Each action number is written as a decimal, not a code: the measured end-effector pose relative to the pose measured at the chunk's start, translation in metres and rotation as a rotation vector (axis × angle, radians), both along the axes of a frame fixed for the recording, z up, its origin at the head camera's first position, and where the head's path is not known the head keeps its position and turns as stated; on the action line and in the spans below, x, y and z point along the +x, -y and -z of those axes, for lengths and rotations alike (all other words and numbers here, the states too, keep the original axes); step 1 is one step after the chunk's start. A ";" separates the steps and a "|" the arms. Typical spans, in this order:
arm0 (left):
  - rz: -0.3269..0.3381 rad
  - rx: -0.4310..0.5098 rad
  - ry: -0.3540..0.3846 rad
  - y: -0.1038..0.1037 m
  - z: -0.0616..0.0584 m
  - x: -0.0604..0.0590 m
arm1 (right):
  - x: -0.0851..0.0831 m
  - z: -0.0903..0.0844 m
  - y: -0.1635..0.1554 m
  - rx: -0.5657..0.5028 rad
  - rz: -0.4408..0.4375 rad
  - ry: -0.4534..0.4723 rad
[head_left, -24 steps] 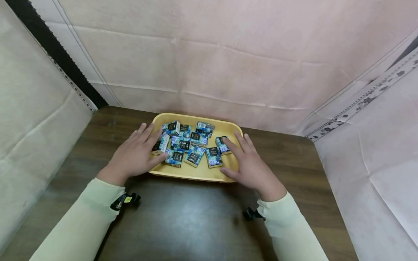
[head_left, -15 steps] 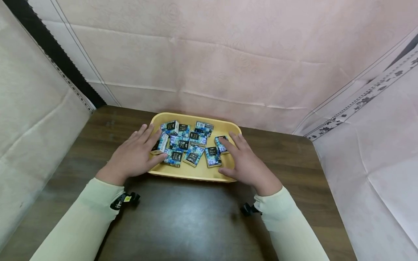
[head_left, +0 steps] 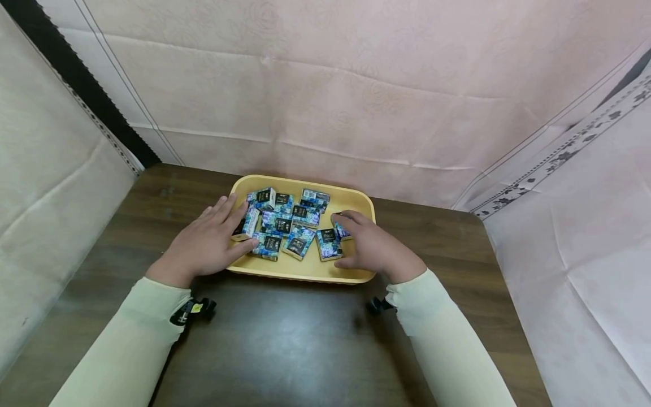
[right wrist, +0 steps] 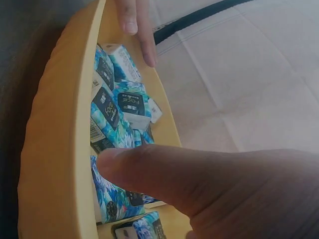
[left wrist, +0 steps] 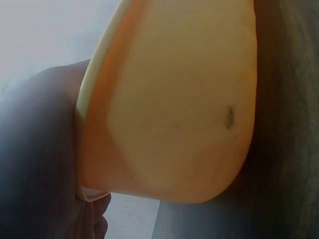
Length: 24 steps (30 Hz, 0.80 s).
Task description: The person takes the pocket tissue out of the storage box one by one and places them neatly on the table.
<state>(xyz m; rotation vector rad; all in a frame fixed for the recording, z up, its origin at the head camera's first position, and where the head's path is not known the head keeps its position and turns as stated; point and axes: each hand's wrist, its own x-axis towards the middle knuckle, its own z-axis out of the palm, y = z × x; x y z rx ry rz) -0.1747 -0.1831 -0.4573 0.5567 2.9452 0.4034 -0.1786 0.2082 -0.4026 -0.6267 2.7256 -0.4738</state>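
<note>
- Cloth, pale and creased, hangs at the far left of my head feed.
- The left hand lies over the left rim of the yellow tray; I see its fingers extended, gripping no box.
- Across the tray, on the brown table, I have small blue boxes with black labels, crowded to the left and middle.
- The right hand reaches over the tray's right side, fingers bent, thumb parted from them.
- The rightmost box sits partly hidden under those fingers; I cannot tell whether they touch it.
</note>
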 end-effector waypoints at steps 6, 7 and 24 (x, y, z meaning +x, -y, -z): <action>-0.008 0.014 0.019 0.000 0.003 -0.001 | -0.007 0.006 0.006 0.033 -0.007 0.044; -0.008 0.015 0.021 0.001 0.004 -0.001 | -0.008 0.007 0.006 0.040 -0.007 0.040; -0.012 0.048 0.039 0.003 0.005 0.000 | -0.023 0.030 0.020 0.180 -0.020 -0.007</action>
